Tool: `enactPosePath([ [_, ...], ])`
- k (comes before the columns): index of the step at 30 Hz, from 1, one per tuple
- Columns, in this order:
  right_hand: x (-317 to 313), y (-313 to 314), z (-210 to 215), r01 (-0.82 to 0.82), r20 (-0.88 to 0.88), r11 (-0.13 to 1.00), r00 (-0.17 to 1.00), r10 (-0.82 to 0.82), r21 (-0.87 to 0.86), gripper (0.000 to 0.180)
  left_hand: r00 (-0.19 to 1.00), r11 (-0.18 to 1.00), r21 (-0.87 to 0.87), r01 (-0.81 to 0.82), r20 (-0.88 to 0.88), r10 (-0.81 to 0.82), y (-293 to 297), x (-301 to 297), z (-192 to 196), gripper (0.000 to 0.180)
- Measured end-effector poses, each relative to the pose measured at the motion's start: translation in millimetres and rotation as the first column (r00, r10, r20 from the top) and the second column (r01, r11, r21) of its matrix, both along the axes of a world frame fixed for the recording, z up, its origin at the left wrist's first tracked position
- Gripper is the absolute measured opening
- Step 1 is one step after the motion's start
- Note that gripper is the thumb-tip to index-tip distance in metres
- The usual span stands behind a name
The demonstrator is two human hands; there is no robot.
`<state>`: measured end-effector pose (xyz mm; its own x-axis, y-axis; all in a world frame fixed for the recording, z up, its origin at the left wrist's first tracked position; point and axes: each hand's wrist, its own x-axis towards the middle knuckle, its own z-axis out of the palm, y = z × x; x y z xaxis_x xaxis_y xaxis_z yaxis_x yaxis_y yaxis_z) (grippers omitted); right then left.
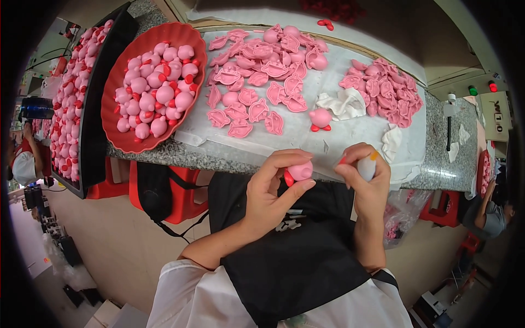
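Observation:
My left hand pinches a round pink toy figure between thumb and fingers, and one red foot shows at its lower left. To its right, my right hand is closed around a small white squeeze bottle with a yellow tip. A small red piece sits between that hand's thumb and fingertip. The two hands are apart, just in front of the table's near edge. On the white sheet beyond them stands another pink figure with two red feet, beside a crumpled tissue.
A red scalloped bowl of pink figures stands at the left, next to a black tray with many more. Flat pink parts lie over the sheet; another pile is farther right. Red stools stand below the table.

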<state>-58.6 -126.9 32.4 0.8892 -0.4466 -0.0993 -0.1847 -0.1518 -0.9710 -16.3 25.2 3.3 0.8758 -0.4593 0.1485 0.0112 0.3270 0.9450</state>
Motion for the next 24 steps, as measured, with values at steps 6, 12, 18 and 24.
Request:
enactPosePath([
  [6, 4.0, 23.1, 12.9, -0.205, 0.131, 0.905, 0.977, 0.168, 0.372, 0.013, 0.979, 0.985, 0.170, -0.039, 0.203, 0.003, -1.1, -1.0, -0.2, 0.032],
  [12, 1.5, 7.6, 11.5, -0.066, 0.108, 0.885, 0.994, 0.018, 0.460, 0.012, 0.987, 0.984, 0.177, -0.024, 0.164, -0.006, -6.0, -4.6, 0.5, 0.032],
  [18, 1.9, 9.7, 6.9, 0.008, 0.063, 0.927, 0.997, -0.035, 0.376, 0.013, 0.972, 0.977, 0.206, -0.061, 0.236, 0.011, -7.5, -4.9, 2.3, 0.033],
  [24, 0.6, 7.8, 5.8, -0.075, 0.046, 0.930, 0.997, 0.063, 0.359, 0.014, 0.954, 0.978, 0.199, -0.070, 0.300, 0.007, -9.4, -4.5, 0.7, 0.032],
])
